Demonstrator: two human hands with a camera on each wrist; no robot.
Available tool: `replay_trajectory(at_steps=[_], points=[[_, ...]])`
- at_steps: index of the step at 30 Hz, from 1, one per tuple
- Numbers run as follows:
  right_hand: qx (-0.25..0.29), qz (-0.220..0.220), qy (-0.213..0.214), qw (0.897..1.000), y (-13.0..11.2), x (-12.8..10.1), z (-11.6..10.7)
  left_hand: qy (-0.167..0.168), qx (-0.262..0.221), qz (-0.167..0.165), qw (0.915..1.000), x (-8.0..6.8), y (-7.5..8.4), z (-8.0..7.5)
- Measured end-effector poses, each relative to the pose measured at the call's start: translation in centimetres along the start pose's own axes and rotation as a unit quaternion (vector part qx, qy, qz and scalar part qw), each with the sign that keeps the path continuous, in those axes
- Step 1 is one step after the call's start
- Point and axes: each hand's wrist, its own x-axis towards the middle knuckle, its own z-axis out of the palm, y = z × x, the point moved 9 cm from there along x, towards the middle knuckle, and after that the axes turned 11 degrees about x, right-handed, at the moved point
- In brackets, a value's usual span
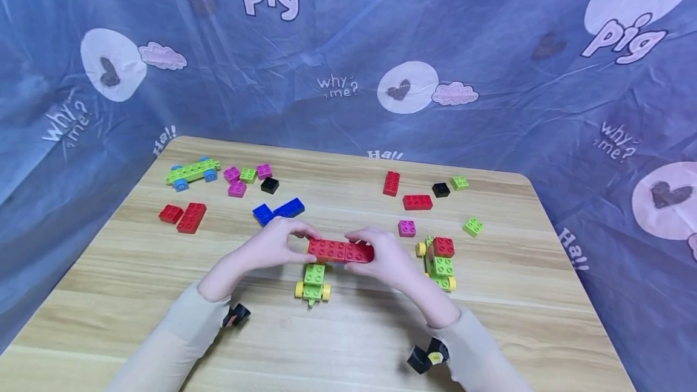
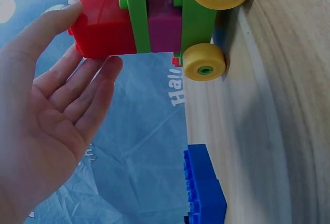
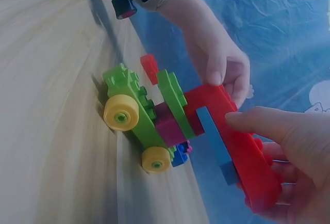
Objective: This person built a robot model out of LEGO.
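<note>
A pale wooden table (image 1: 120, 295) is carrying toy bricks. On the left, a green base (image 1: 192, 172) is standing on blue wheels (image 1: 181, 185); red bricks (image 1: 192, 218), magenta bricks (image 1: 236, 189), a green brick (image 1: 248, 175), a black brick (image 1: 269, 185) and blue bricks (image 1: 289, 208) are lying near it. On the right, other loose bricks (image 1: 417, 202) are lying scattered. A middle vehicle (image 1: 314, 274) and a right-side vehicle (image 1: 442, 267) are standing on yellow wheels (image 1: 299, 290).

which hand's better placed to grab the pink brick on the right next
Probably the right hand: though both hold the red bricks, it's nearer the pink brick than the left hand.
</note>
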Motion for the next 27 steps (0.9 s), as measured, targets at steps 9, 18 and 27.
replay_trajectory(at_steps=[9, 18, 27], points=[[0.01, -0.022, 0.04, 0.999, 0.1, -1.3, -1.8, 0.009, 0.007, 0.029, 0.9995, 0.9, 1.8, -0.3], [0.009, -0.044, 0.143, 0.989, 1.7, -3.4, -5.9, 0.009, 0.006, 0.031, 0.9995, 2.8, 3.9, 0.5], [0.015, 0.001, 0.186, 0.982, 5.1, -5.2, -10.2, -0.028, 0.014, 0.045, 0.9985, 4.8, 6.0, 2.5]])
